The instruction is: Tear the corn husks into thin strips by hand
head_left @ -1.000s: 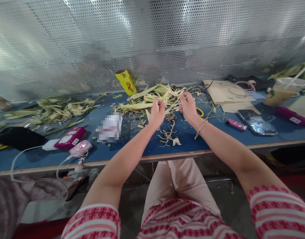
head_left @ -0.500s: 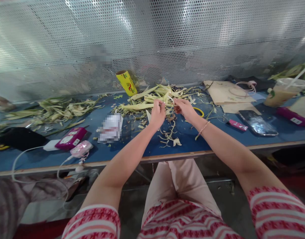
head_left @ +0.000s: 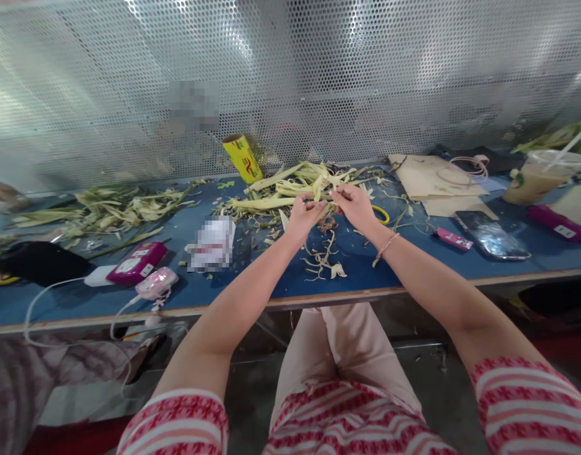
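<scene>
My left hand (head_left: 303,218) and my right hand (head_left: 355,207) meet over the middle of the blue table (head_left: 389,272), fingertips pinched together on a thin pale husk strip (head_left: 322,200). Just beyond them lies a pile of yellow-green corn husks (head_left: 290,183). Dry husk scraps (head_left: 322,253) lie on the table under my wrists. A yellow rubber band (head_left: 381,213) sits right of my right hand. A thin bracelet circles my right wrist.
A yellow roll (head_left: 241,158) leans by the perforated metal screen (head_left: 290,76). Left: more husks (head_left: 100,208), pink devices (head_left: 137,263) with white cables, a black pouch (head_left: 38,262). Right: brown paper (head_left: 432,177), a phone (head_left: 490,234), a lidded drink cup (head_left: 539,174).
My hands were apart with fists closed a second ago. They have drawn together, and the fingertips now meet on the husk strip.
</scene>
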The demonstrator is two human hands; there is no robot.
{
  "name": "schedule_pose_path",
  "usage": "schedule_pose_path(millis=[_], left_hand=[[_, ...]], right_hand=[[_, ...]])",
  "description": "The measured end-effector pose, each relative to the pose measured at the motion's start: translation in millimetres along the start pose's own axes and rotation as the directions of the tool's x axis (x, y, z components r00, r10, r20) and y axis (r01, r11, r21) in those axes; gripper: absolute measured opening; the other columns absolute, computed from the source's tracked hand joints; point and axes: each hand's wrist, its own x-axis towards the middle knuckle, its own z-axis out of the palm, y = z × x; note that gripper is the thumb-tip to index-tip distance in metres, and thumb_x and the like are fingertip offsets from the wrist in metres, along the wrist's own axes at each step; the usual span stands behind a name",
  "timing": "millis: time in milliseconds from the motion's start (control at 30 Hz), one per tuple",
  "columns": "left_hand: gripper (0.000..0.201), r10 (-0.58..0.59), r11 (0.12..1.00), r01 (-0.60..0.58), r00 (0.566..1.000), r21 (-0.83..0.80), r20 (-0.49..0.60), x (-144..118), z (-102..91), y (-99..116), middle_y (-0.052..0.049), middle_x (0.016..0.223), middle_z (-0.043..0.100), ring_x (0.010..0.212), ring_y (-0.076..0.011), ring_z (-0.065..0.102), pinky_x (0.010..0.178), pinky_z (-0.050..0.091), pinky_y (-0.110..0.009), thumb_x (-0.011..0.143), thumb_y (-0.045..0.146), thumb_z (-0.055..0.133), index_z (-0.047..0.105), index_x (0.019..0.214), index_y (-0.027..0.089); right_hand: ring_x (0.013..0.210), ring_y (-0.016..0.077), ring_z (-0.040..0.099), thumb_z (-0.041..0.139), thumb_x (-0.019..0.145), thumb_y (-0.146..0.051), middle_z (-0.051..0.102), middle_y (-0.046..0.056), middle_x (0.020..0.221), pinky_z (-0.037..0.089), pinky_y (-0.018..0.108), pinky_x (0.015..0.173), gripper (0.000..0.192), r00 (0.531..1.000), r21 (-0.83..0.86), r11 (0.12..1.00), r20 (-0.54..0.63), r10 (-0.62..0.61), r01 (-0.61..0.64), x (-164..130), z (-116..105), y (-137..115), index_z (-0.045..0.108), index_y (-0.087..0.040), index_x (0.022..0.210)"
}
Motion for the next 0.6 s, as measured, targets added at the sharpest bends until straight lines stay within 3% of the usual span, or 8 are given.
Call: schedule_pose_path(millis=[200, 433, 600], left_hand=[[0.042, -0.120, 0.974, 0.123, 0.992, -0.191, 0.023, -2, 1.5, 3, 0.006, 0.068, 0.063, 0.058, -0.0071, 0.059, 0.058, 0.046, -0.020, 0.065, 0.010, 0.076, 0.044, 0.091, 0.018], [0.020, -0.257, 0.928, 0.283, 0.957, -0.243, 0.133, -9, 8.9, 9, 0.001, 0.058, 0.059, 0.050, -0.0083, 0.054, 0.055, 0.047, -0.024, 0.072, 0.021, 0.071, 0.053, 0.071, 0.014], [0.035, -0.345, 0.891, 0.361, 0.933, -0.276, 0.106, -11, 11.5, 13, 0.001, 0.051, 0.053, 0.045, -0.0074, 0.049, 0.047, 0.042, -0.021, 0.080, 0.041, 0.065, 0.051, 0.062, 0.015]], right_hand=[[0.058, 0.0157, 0.052, 0.052, 0.086, -0.030, 0.056, 0.000, 0.060, 0.040, 0.030, 0.064, 0.016, 0.989, -0.285, 0.947, 0.023, -0.145, 0.145, -3, -1, 0, 0.054, -0.020, 0.075], [0.066, 0.0179, 0.055, 0.044, 0.089, -0.024, 0.057, 0.001, 0.066, 0.043, 0.031, 0.070, 0.012, 0.985, -0.267, 0.948, 0.045, -0.169, 0.175, -3, 0, 3, 0.052, -0.021, 0.080], [0.071, 0.0173, 0.055, 0.041, 0.088, -0.022, 0.059, 0.003, 0.076, 0.043, 0.031, 0.072, 0.014, 0.957, -0.208, 0.937, 0.130, -0.258, 0.280, -6, 2, 1, 0.053, -0.020, 0.083]])
